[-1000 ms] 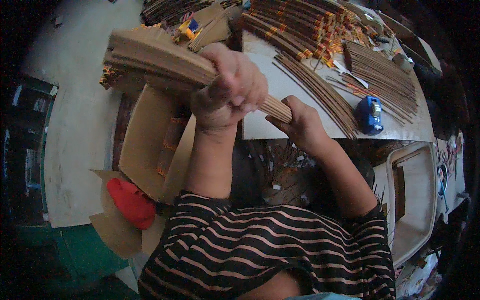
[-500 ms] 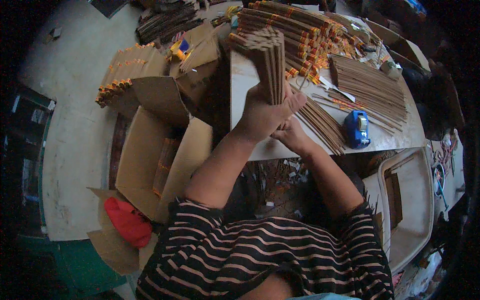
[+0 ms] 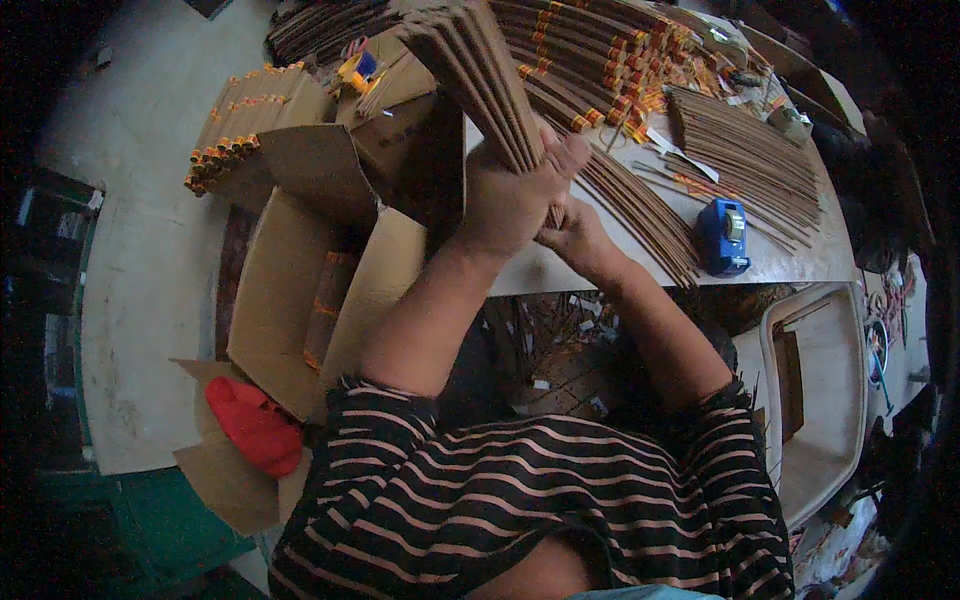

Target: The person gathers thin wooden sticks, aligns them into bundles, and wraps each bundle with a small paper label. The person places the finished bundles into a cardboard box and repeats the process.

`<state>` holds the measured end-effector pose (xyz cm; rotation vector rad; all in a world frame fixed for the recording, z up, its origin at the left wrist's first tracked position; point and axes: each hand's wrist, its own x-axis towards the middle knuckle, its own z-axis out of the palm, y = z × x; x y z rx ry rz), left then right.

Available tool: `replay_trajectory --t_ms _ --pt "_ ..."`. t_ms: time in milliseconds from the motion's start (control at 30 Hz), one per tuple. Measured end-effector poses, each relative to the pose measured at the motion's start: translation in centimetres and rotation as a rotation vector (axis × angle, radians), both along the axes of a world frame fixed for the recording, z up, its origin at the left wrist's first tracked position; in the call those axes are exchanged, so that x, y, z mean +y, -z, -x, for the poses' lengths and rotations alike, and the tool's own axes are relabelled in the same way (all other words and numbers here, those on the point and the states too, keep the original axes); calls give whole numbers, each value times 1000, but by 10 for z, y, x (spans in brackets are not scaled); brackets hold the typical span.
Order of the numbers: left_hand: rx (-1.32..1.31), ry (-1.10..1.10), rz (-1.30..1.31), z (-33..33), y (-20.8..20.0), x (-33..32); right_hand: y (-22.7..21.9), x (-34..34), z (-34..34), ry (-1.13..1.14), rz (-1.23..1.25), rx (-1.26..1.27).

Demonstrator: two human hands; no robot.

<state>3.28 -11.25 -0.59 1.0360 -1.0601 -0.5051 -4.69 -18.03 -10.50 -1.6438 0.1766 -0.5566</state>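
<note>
Left hand (image 3: 512, 198) grips the stick bundle (image 3: 484, 88), right hand (image 3: 585, 240) its lower end. The long axis slants toward the frame's top centre.

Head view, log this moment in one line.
left hand: gripping stick bundle | right hand: at bundle's lower end | table: blue tape dispenser, loose sticks

Fanned brown sticks (image 3: 482, 85), tilted, in left hand (image 3: 512, 198)

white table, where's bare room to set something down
The white table is bare at its front right corner, right of the blue tape dispenser, and in a small patch between the right forearm and the diagonal row of sticks. Its back is crowded with banded bundles.
</note>
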Motion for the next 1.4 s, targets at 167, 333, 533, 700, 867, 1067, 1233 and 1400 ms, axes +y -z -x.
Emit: replay_trajectory --t_ms 167,333,533,700,867,1067,1233,1400 --pt "-105 -67 -101 6 14 -2 17 -10 0 -94 -130 155" --pt "73 -30 -109 0 2 -4 5 2 0 105 55 37" --pt "534 201 -26 -26 -21 13 -34 42 38 33 -41 360" --pt "679 575 54 -47 -33 28 -66 69 64 -333 -594 523" --pt "568 533 31 -36 -46 33 -68 72 63 -181 -339 532" --pt "238 323 132 -12 -73 43 -63 54 47 -92 -95 374" --pt "37 351 151 -6 -41 27 -16 16 26 -88 64 219" --pt "174 339 10 -10 -27 25 3 10 18 -140 -107 228"
